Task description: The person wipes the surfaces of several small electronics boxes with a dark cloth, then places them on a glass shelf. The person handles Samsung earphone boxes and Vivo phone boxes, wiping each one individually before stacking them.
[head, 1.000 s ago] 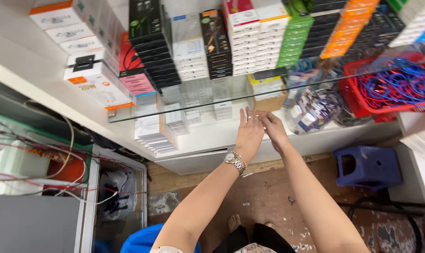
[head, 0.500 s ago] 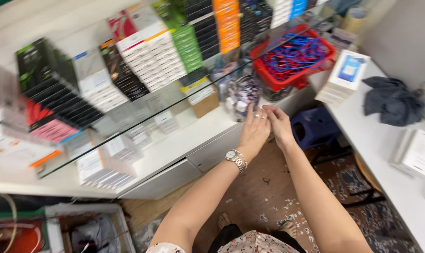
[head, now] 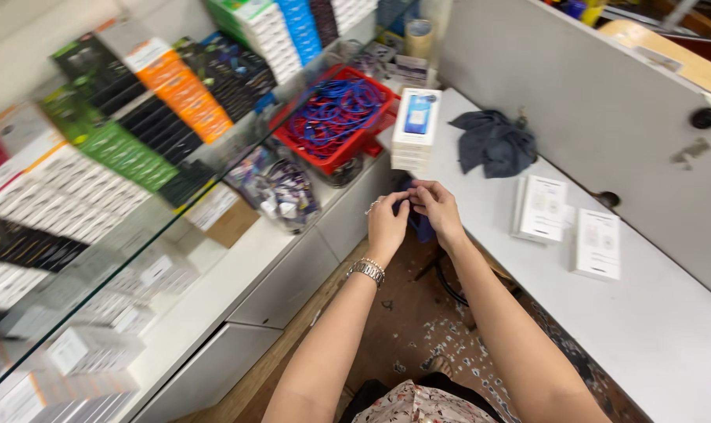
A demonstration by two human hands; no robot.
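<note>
View from my standing position. To my left, a glass shelf above a white cabinet with drawers; to my right, a white surface backed by a grey partition wall. Below, a worn brown floor flecked with pale specks. Lighting is even and bright.

Basket: red basket of blue cables, on the shelf
Stack: white boxes just right of basket
Cloth: grey cloth right of stack
Bagged goods: clear bags left of basket
</note>
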